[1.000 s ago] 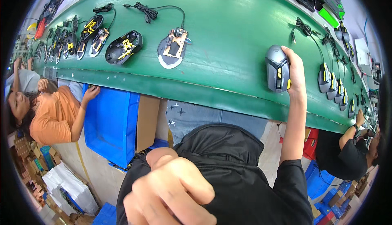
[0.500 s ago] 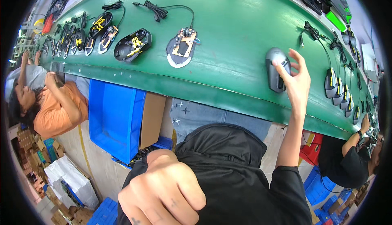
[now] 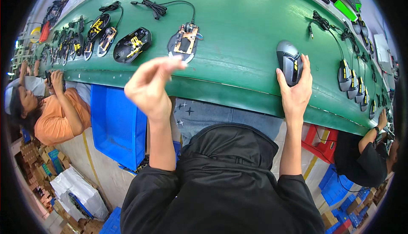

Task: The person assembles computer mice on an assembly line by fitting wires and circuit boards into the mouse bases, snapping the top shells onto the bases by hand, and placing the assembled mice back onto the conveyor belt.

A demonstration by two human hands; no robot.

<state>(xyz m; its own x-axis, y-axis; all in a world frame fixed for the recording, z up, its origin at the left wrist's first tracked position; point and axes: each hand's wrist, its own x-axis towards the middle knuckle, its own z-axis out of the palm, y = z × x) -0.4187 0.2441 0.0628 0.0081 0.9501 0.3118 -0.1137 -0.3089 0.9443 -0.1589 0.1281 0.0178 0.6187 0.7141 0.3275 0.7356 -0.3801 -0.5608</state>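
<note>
1 green surface (image 3: 238,34) in front of you. 1 blue bin (image 3: 114,123) below it, to the L. 1 row of approx. 5 wired mice (image 3: 345,76), far R. Your 2 hands: L hand (image 3: 151,87) bent, fingers curled near 1 opened mouse base (image 3: 185,42), can't tell if pinching anything; R hand (image 3: 296,91) wrapped round 1 grey mouse (image 3: 289,53), R of ctr.

no text, label, number or sign can be read — any print on the grey mouse (image 3: 290,62) or the cardboard boxes (image 3: 32,155) is too small or blurred to tell.
</note>
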